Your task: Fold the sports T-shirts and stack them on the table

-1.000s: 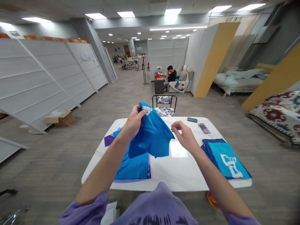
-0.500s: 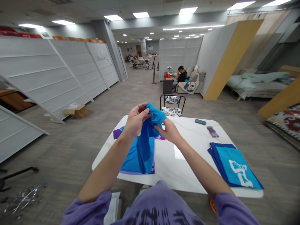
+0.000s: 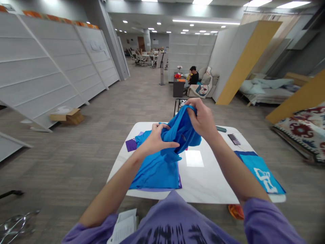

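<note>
A blue T-shirt point(image 3: 177, 130) is bunched up above the table, part of it hanging down over the blue cloth below. My right hand point(image 3: 202, 117) pinches its raised upper edge between thumb and fingers. On the other side, my left hand point(image 3: 157, 140) grips the fabric with curled fingers, its thumb stretched across the front of an opening in the cloth. Beneath lies a stack of flat blue and purple garments point(image 3: 157, 173) on the white table point(image 3: 210, 183). A purple piece point(image 3: 131, 145) sticks out at the stack's far left.
At the table's right are folded blue garments with a white print point(image 3: 264, 174), a phone point(image 3: 233, 139) and a dark green case point(image 3: 221, 129). A chair point(image 3: 181, 103) stands behind the table. Further off, a person point(image 3: 194, 76) sits by a sofa. A cardboard box point(image 3: 72, 117) lies on the floor at left.
My right hand has moved up and to the right, lifting an edge of the T-shirt. My left hand has dropped lower, and the cloth between them is spread wider.
</note>
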Motion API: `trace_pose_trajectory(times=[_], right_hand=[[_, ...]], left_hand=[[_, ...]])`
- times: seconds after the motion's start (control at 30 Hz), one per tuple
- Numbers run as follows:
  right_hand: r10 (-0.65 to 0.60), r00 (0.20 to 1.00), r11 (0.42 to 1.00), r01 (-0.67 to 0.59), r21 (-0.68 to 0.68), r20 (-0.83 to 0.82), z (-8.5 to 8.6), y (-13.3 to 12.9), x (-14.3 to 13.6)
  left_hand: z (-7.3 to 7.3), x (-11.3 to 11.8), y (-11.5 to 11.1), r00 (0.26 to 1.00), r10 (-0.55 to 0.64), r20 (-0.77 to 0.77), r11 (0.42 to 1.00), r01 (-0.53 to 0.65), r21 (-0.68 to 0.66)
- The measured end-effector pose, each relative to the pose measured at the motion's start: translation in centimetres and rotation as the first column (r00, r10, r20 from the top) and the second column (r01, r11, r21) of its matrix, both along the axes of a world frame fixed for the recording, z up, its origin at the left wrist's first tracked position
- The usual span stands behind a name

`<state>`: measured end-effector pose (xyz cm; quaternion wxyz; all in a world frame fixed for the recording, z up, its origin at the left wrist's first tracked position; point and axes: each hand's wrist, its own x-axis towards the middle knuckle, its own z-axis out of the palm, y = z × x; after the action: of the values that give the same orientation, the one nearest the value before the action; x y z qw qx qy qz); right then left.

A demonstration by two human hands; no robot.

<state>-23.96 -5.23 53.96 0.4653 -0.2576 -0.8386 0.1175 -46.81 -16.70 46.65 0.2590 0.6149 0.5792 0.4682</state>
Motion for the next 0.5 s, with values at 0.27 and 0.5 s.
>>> trace_pose_trajectory(times=[0.27,0.5], right_hand=[[-0.026,0.946,0.999,0.011,0.048,0.322,4.4,-0.5,-5.2],[0.301,0.778,0.935,-0.127,-0.330,0.552,4.2,1.6,-1.4]], left_hand=[[-3.9,-9.6,2.0,0.944,0.327,-0.045,0.934,-0.316,0.167],[-0.7,-14.6,0.5,0.984,0.174,0.047,0.984,-0.175,0.018]])
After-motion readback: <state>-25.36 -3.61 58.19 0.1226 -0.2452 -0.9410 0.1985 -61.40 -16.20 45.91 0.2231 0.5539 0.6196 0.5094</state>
